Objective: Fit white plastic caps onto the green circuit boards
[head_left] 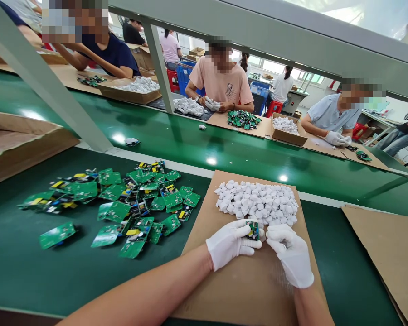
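Note:
My left hand (231, 242), in a white glove, grips a small green circuit board (253, 230) by its edges, with the component side showing. Close to the board's right edge is my right hand (290, 253), also gloved, its thumb and fingertips pinched together. A bit of white shows at those fingertips, but I cannot make out what it is. Just beyond both hands lies a heap of small white lumpy pieces (256, 201) on a cardboard sheet (212, 290). Several more green circuit boards (112, 211) are piled loosely to the left.
A cardboard tray (30, 145) stands at the far left. Another cardboard sheet (387, 244) lies at the right. Behind the work surface runs a green belt (177, 136), with grey frame bars (47, 77) crossing above. Several people sit across from me with boards and white pieces.

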Demonstrator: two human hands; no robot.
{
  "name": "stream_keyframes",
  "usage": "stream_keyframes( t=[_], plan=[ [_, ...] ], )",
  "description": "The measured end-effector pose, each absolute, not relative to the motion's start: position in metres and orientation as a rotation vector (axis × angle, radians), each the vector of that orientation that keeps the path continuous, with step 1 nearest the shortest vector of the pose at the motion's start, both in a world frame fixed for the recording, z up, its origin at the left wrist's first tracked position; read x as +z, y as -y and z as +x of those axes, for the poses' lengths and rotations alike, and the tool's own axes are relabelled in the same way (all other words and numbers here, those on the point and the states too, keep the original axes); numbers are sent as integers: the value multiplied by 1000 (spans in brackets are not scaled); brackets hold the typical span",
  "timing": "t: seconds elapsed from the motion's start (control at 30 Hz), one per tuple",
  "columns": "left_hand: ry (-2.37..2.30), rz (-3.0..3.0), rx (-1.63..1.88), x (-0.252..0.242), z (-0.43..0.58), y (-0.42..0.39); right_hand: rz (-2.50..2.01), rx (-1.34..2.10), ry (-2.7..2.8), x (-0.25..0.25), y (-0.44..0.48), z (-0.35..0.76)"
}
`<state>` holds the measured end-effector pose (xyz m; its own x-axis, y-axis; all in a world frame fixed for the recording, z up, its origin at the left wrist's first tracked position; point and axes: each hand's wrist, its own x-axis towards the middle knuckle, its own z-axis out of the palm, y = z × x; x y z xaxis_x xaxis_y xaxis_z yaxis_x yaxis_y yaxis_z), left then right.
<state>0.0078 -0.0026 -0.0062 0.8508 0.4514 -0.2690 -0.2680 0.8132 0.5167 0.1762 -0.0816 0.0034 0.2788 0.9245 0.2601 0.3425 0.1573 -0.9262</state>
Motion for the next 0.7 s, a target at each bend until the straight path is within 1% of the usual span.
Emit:
stream_keyframes(
  t=[0.23,0.43,0.6,0.7],
  plan=[
    [-341,492,380,-6,7,1,-1391,1007,871,1,85,174],
    [-343,455,409,-10,8,2,-1427,873,884,4,81,169],
    [-410,462,440,-9,10,4,-1516,895,975,3,84,168],
    [-442,493,448,-8,10,5,-1565,797,1019,2,87,170]
  ],
)
